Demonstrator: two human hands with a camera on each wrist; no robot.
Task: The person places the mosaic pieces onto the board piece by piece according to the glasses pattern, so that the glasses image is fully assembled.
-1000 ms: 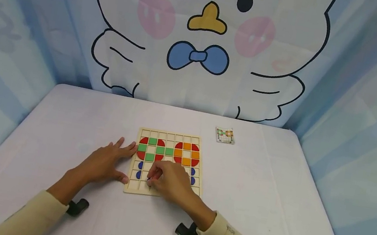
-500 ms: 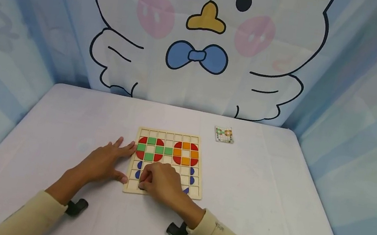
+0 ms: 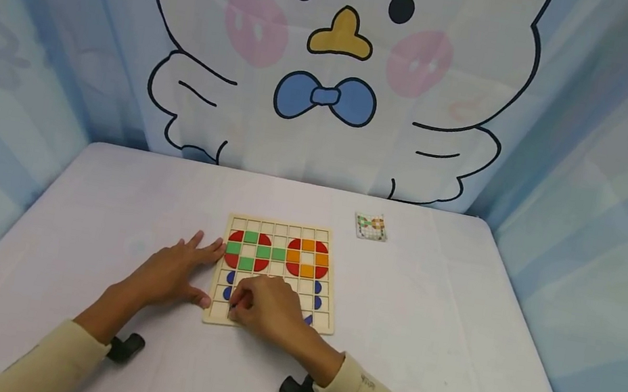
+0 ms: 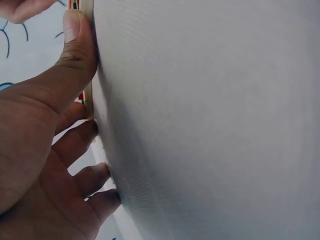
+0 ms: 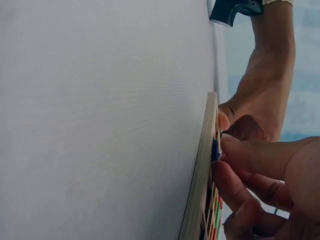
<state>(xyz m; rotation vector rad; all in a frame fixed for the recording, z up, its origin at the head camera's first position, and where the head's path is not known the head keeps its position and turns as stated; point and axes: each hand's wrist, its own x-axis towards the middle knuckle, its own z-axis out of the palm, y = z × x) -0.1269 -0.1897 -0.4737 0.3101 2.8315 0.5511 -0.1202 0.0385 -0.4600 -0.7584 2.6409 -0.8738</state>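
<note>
A square wooden grid board lies on the white table, partly filled with coloured pieces. My left hand rests beside its left edge, fingers spread, with thumb and fingertips touching the rim. Over the lower left part of the board, my right hand pinches a small blue piece between thumb and forefinger, right at the grid. That piece's full shape is hidden by the fingers. Blue half-round pieces sit near both side edges, and a blue triangle lies in the bottom row. My right hand covers the middle cells.
Behind the board, to the right, lies a small picture card with a similar coloured pattern. Red, green and orange pieces form two rings in the upper rows. A printed curtain hangs behind the table.
My right hand has moved left and slightly down across the board, uncovering the blue triangle in the bottom row. My left hand stays at the board's left edge.
</note>
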